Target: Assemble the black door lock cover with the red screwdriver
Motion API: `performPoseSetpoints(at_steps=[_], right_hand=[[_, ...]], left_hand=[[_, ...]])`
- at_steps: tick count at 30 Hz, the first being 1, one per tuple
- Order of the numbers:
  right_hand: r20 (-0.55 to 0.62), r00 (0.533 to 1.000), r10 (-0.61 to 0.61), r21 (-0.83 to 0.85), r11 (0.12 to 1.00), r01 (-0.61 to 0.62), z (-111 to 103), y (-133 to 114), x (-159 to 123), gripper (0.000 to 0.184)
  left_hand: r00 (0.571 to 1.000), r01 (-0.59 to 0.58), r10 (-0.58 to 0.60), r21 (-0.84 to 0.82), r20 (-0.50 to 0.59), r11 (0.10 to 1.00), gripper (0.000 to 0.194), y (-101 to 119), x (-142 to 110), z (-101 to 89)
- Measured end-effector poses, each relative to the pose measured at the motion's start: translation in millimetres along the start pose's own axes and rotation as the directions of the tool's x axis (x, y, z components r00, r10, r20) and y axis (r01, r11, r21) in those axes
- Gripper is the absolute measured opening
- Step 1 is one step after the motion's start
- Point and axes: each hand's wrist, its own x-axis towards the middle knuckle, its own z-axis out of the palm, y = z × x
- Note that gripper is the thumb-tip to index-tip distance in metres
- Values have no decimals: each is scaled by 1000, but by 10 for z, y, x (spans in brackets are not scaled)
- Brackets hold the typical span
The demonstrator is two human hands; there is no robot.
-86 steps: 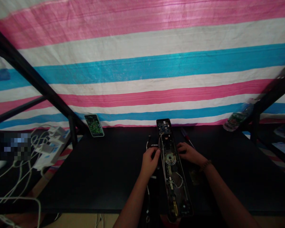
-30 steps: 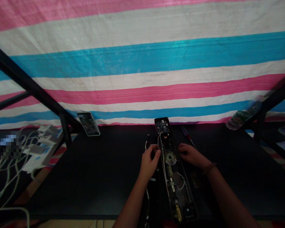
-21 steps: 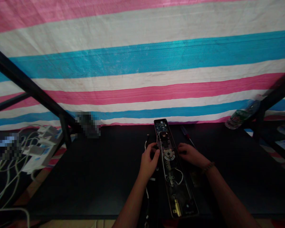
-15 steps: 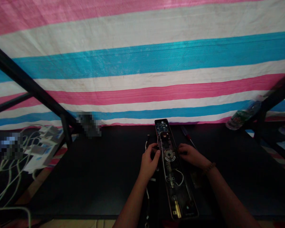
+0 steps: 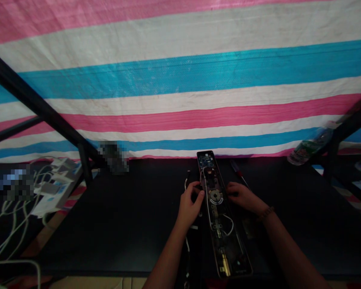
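Observation:
A long, narrow opened device panel (image 5: 221, 224) lies lengthwise on the black table (image 5: 123, 216), with a circuit board at its far end, a round metal part in the middle and white wires inside. My left hand (image 5: 190, 204) curls against the panel's left edge, thumb and fingers pinched on the rim near the white wire. My right hand (image 5: 242, 196) rests against the right edge, its fingers bent on the rim. A small white cable with a dark plug (image 5: 187, 178) lies just beyond my left hand.
A red-handled screwdriver (image 5: 237, 170) lies behind my right hand. A blurred-out flat object (image 5: 112, 157) leans at the back left. A plastic bottle (image 5: 308, 146) lies at the back right. White chargers and cables (image 5: 48, 188) crowd a side surface. A striped tarp hangs behind the table.
Both hands stay on the panel's edges. The panel has tilted slightly, its near end swinging a little to the right. The view has shifted downward since the oldest frame.

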Motion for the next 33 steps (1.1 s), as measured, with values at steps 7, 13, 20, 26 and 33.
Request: performPoseSetpoints(at_steps=[7,13,20,26,33], right_hand=[[7,1000,11,11,1000,-11,-11,-43,-9,13],[2,1000,9,8,1000,-9,-16,-58,-13,15],[-2,1000,8,31,999,-8,-8,-48,-15,12],[-3,1000,-5,26,1000,5,-7,-22,-11,12],[-4,1000,20,55,998,-20,-26,-91,-15,11]], left_hand=[[1000,16,-16,-13,-10,1000,32,31,11,-5],[1000,-16,17,-82,9,996,29,45,7,-8],[999,-42,43,-75,15,996,33,53,-4,-14],[999,-35,36,-94,12,995,31,83,-6,-17],[999,-25,28,-97,24,995,33,63,-6,-19]])
